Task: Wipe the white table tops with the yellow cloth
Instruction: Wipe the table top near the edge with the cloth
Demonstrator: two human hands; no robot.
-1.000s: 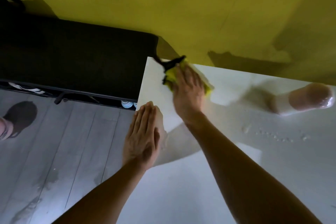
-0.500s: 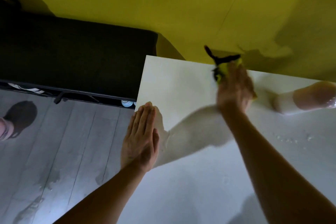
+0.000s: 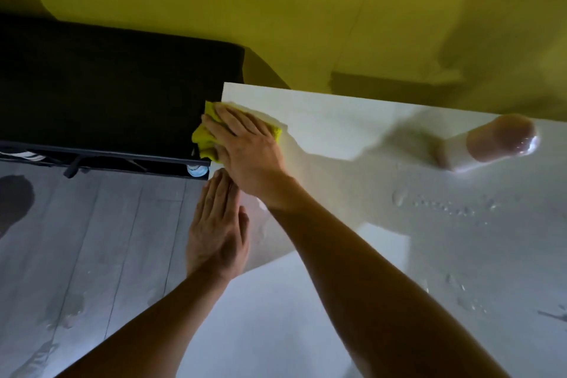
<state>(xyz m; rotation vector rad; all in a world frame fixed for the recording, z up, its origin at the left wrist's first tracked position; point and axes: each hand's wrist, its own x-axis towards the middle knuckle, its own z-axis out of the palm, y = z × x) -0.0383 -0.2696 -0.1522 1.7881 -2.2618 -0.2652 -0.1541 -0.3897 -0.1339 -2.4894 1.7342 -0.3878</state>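
Head view gives us the white table top [image 3: 352, 138] from above, its left edge running from the far yellow wall [image 3: 276, 9] toward us. Our right hand [image 3: 245, 144] lies flat on the yellow cloth [image 3: 203, 135], fingers straight and slightly apart, pointing left and away. That bunched cloth sits at the table's far-left edge, partly overhanging it toward the black bench [image 3: 107, 86]; its long axis follows the edge, far to near. Our left hand [image 3: 216, 224] rests flat on the same edge, just nearer to us, fingers straight and together, pointing away. Water droplets [image 3: 445, 209] dot the top to the right, near a blurred bottle [image 3: 491, 144] lying on its side.
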